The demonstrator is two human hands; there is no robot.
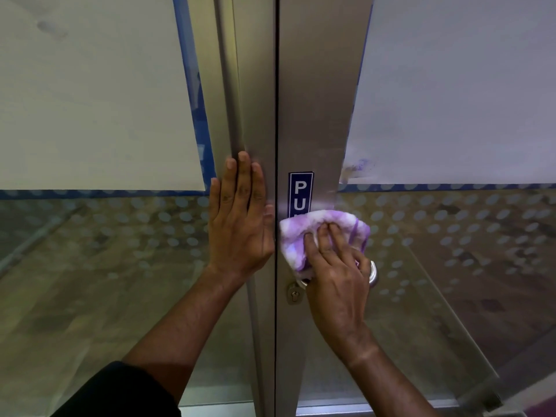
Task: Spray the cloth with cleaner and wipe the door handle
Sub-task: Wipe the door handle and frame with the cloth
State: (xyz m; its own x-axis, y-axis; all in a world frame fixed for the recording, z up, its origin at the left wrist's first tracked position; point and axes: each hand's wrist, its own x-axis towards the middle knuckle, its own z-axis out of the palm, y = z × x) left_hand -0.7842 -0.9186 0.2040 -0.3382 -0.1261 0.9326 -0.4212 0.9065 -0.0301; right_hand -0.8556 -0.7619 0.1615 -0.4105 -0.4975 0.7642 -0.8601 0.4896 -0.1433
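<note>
A person's right hand (338, 266) presses a bunched purple-and-white cloth (323, 233) against the metal frame of a glass door, fingers (323, 236) curled over the wad and gripping it from below. The cloth sits on the door handle (374, 272), of which only a rounded silver end shows just right of the hand and a sliver of metal just below the cloth; the rest is hidden under cloth and hand. Directly above the handle, the cloth's upper edge covers the bottom of a blue sign (301, 192) with white letters, of which "PU" can be read. Just below and left of the handle a round keyhole (294, 294) is set in the frame. Left of the handle, across the dark vertical seam (276, 145) where the two door leaves meet, the left hand (240, 218) lies flat against the neighbouring metal frame (255, 85), fingers straight, pointing up and close together, holding nothing. Farther from the handle on both sides, glass panels carry a band of pale dots (451, 224) edged by a blue stripe (102, 193), with frosted white film (90, 100) above. A dark sleeve (120, 392) covers the left upper arm, well below and left of the handle.
</note>
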